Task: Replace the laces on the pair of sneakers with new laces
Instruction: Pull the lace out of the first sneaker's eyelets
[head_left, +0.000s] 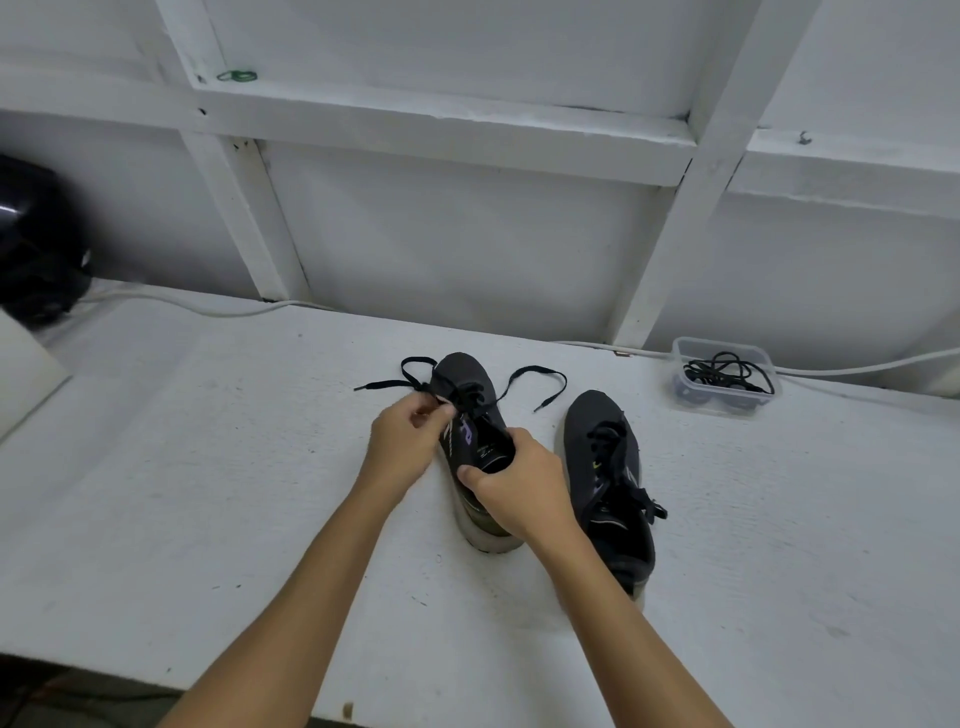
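Observation:
Two dark grey sneakers stand on the white table (208, 467), toes pointing away from me. My right hand (511, 488) grips the left sneaker (467, 384) around its heel and collar. My left hand (405, 441) pinches that shoe's black lace (415, 382) beside the upper eyelets. The lace is untied; its loose ends spread left and right (545, 387) of the toe. The right sneaker (605, 462) stands untouched beside my right forearm, its black lace still threaded and lying loosely over its side.
A clear plastic container (724, 374) with coiled black laces sits at the back right by the wall. A white cable (208, 309) runs along the table's rear edge. A black object (36, 239) stands at far left. The table's near edge is just below my forearms.

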